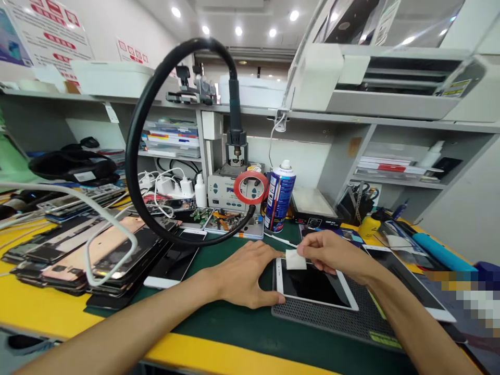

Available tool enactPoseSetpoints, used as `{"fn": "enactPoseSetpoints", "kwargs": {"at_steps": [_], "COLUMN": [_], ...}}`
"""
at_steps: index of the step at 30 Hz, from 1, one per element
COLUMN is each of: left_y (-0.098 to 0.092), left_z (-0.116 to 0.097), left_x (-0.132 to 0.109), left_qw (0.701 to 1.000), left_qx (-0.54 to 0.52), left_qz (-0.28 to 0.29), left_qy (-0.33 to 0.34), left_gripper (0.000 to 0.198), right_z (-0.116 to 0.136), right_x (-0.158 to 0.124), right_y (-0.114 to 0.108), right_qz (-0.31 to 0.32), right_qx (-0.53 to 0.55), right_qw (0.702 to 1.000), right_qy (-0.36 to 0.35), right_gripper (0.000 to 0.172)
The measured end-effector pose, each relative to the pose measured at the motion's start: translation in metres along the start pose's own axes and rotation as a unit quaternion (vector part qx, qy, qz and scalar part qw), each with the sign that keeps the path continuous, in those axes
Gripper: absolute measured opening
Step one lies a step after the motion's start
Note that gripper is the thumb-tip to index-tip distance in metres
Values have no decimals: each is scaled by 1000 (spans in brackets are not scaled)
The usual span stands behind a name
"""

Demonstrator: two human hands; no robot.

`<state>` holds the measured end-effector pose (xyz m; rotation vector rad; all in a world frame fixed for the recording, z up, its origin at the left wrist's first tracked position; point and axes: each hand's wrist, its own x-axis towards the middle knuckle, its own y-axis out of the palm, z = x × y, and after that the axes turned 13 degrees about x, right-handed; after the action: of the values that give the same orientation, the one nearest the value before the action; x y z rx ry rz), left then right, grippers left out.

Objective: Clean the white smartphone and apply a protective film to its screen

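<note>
A white-framed tablet [316, 286] with a dark screen lies on a grey perforated mat [312, 312]. My left hand [248, 273] is at its left end, thumb and fingers spread apart around the edge, with nothing held between them. Over the tablet's far side, my right hand [326, 252] pinches a small white pad [296, 259] between thumb and fingers. The pad covers part of the upper left of the screen. Some of the right hand's fingers are curled beneath the palm.
A blue spray can [279, 198] stands behind the tablet. A black hose [135, 130] loops down to the bench at left. Stacked phone parts [97, 245] and a white-edged device [175, 260] lie left; another device [410, 281] lies right.
</note>
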<state>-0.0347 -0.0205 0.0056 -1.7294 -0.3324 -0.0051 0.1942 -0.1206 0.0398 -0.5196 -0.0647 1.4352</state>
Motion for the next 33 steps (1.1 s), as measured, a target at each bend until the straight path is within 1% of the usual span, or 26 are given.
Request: {"fn": "enactPoseSetpoints", "kwargs": {"at_steps": [3,5,6,8,10,11,13,15,19,22,24,28,33], "left_y": [0,0,0,0,-1,-1,0,0,2,3,4,7,10], "left_z": [1,2,2,2,2,2,2,3,4,4,4,5,7], "left_x": [0,0,0,0,0,-1,-1,-1,0,0,0,-1,-1], "left_qw": [1000,1000,1000,1000,1000,1000,1000,1000,1000,1000,1000,1000,999], "left_qx": [-3,-6,-7,-10,-15,-18,-22,-24,-27,-25,-24,-17,-20], "left_qz": [-2,-7,-9,-7,-3,-2,-1,-1,4,2,-3,-12,-30], "left_qy": [6,6,6,7,5,4,1,0,1,1,0,0,-3], "left_gripper": [78,77,76,74,72,71,69,67,67,69,71,72,70], "right_z": [-4,-4,-4,-2,-2,-2,-4,-6,-6,-4,-4,-6,0], "right_x": [4,4,3,0,-2,-2,1,3,0,-4,-4,3,11], "right_y": [-2,-4,-5,-5,0,4,11,15,8,0,-1,11,43], "right_qz": [-28,-59,-66,-52,-18,-7,-3,0,14,1,-15,-38,-79], "right_qx": [-90,-112,-110,-96,-93,-102,-140,-161,-182,-199,-212,-241,-295], "right_qw": [994,988,988,990,992,992,986,984,982,980,977,969,947], "right_qy": [-58,-88,-91,-85,-77,-78,-87,-80,-40,-20,-20,-49,-102], "right_gripper": [25,25,26,28,27,26,21,17,15,15,16,16,14]}}
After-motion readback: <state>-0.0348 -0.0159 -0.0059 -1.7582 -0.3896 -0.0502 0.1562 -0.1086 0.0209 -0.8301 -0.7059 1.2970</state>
